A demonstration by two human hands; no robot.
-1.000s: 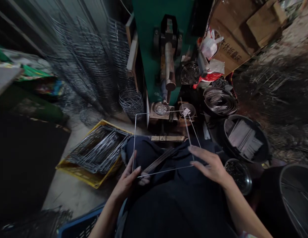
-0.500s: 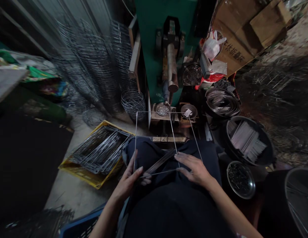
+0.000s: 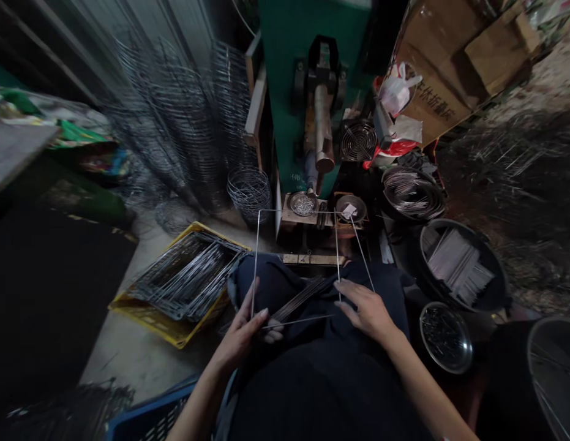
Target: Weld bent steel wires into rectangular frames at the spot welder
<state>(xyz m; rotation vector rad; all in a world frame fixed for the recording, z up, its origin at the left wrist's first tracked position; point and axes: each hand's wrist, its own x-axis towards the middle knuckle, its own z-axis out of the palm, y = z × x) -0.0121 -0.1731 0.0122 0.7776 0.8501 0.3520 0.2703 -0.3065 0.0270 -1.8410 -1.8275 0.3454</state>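
Left hand (image 3: pixel 243 327) clamped on left side of rectangular wire frame (image 3: pixel 256 257) | straight wire (image 3: pixel 337 251) pinched in right hand (image 3: pixel 365 309), hands apart | frame held over lap (image 3: pixel 275 278), wire bundle (image 3: pixel 297 299) beneath | yellow crate (image 3: pixel 172 337) seen left

- The wire frame (image 3: pixel 256 260) between the left hand (image 3: pixel 243 324) and right hand (image 3: pixel 366 312) leaves an opening above the lap (image 3: pixel 278 278); a wire bundle (image 3: pixel 299 299) lies below.
- A straight rod (image 3: pixel 337 251) crosses that opening, narrowing its right side.
- Ahead, the machine's metal cylinder (image 3: pixel 323 131) juts toward the left dish (image 3: pixel 291 206), obstructing its far side; the right dish (image 3: pixel 359 209) is more open from above.
- Leftward, the yellow crate (image 3: pixel 180 339) stands beside the knee; bare floor (image 3: pixel 123 349) separates it from the blue crate (image 3: pixel 147 404).
- Rightward, the steel bowl (image 3: pixel 471 352) and black tub (image 3: pixel 496 282) crowd the way.
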